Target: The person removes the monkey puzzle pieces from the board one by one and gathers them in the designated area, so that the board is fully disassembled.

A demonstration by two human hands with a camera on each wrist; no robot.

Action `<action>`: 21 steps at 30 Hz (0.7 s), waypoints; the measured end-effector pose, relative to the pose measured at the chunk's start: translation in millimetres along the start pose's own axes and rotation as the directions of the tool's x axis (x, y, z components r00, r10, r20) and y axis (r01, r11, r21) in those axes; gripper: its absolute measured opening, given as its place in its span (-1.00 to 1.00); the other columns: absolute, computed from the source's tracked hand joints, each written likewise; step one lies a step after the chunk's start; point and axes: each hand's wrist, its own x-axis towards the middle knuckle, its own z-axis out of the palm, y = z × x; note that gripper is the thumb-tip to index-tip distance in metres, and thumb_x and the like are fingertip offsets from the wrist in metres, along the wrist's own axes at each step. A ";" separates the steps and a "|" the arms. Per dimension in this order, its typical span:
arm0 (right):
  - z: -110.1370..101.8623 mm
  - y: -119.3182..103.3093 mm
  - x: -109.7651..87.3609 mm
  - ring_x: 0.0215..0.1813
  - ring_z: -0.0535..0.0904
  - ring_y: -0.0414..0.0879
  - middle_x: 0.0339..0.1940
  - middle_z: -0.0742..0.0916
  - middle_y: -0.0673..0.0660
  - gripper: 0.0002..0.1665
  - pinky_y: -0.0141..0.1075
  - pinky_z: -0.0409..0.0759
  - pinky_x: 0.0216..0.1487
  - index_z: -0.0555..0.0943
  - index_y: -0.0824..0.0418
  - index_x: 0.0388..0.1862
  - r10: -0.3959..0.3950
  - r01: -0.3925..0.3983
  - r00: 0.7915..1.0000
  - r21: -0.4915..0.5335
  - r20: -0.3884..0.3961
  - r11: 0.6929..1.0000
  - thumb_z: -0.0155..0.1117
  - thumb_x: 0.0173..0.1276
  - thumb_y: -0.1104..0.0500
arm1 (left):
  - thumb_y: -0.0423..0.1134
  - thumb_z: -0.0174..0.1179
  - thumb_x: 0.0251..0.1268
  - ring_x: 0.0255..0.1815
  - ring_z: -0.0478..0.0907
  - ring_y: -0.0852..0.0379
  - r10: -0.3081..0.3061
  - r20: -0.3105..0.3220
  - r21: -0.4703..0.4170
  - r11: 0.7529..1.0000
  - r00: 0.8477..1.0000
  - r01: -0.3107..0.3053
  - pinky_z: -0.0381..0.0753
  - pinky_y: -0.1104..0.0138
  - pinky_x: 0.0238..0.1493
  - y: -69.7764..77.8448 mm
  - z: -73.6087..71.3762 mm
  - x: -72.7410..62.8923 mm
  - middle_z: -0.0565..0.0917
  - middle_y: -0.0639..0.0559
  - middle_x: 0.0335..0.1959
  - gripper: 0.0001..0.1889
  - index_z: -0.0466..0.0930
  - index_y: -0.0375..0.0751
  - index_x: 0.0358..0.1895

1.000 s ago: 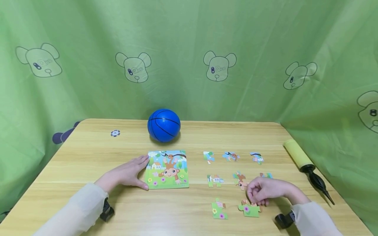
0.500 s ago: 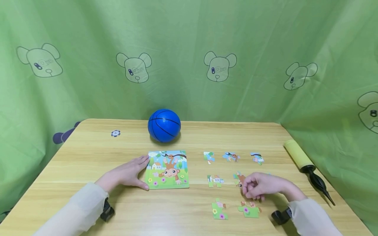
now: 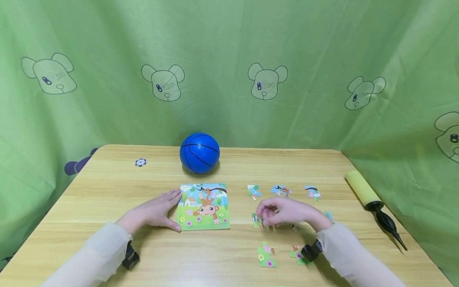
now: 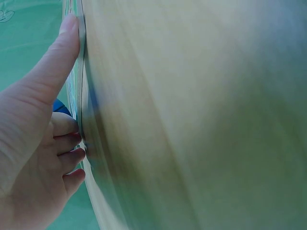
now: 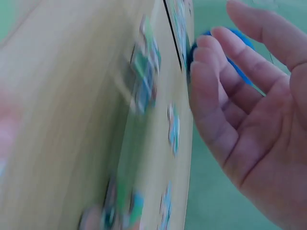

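Observation:
A square board (image 3: 203,209) printed with a monkey lies flat at the middle of the table. My left hand (image 3: 154,210) rests against its left edge, the thumb at the near corner and the fingers at the far one; the left wrist view has the thumb (image 4: 60,57) along that edge. Over the middle row of loose jigsaw pieces hovers my right hand (image 3: 288,211), fingers loosely bent with nothing between them in the right wrist view. It partly covers the house piece (image 3: 255,221) and the monkey-face piece (image 3: 294,227).
Three jigsaw pieces form the far row, among them a branch piece (image 3: 312,192). Nearer lie two flower pieces, one (image 3: 266,257) in full view and one (image 3: 297,257) partly behind the right wrist. A blue ball (image 3: 199,153), a poker chip (image 3: 140,162) and a hand pump (image 3: 363,189) also sit on the table.
My right hand has moved left and away from me, from above the near flower piece to the house piece. My left hand and the board have stayed put.

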 end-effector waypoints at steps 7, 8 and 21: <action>15.5 -14.1 41.8 -0.32 0.52 -0.16 -0.39 0.60 -0.01 -0.69 -0.32 0.55 -0.26 0.54 0.29 -0.09 -0.007 0.005 1.000 -0.093 -0.025 0.996 0.29 0.20 0.19 | 0.37 0.22 -0.14 0.41 -0.11 -0.20 -0.006 0.003 0.000 1.000 1.000 0.006 -0.05 0.02 0.35 0.0 -0.1 0.0 -0.03 -0.28 0.42 0.16 0.01 -0.43 0.38; 18.0 -15.5 47.4 -0.33 0.52 -0.15 -0.40 0.59 -0.01 -0.68 -0.31 0.56 -0.26 0.54 0.29 -0.09 -0.009 0.006 1.000 -0.096 -0.028 0.995 0.30 0.19 0.19 | 0.37 0.22 -0.14 0.41 -0.11 -0.20 -0.005 0.003 -0.001 1.000 1.000 0.005 -0.05 0.02 0.35 0.1 -0.2 0.1 -0.03 -0.28 0.42 0.16 0.01 -0.43 0.38; 41.2 -14.7 98.1 -0.49 0.38 -0.24 -0.48 0.55 -0.03 -0.59 -0.44 0.37 -0.51 0.55 0.20 0.00 0.024 -0.042 0.997 -0.237 -0.075 0.971 0.37 0.16 0.17 | 0.36 0.22 -0.14 0.41 -0.12 -0.20 -0.009 0.004 0.001 1.000 1.000 0.009 -0.05 0.02 0.35 1.9 0.0 0.4 -0.03 -0.28 0.42 0.16 0.01 -0.43 0.39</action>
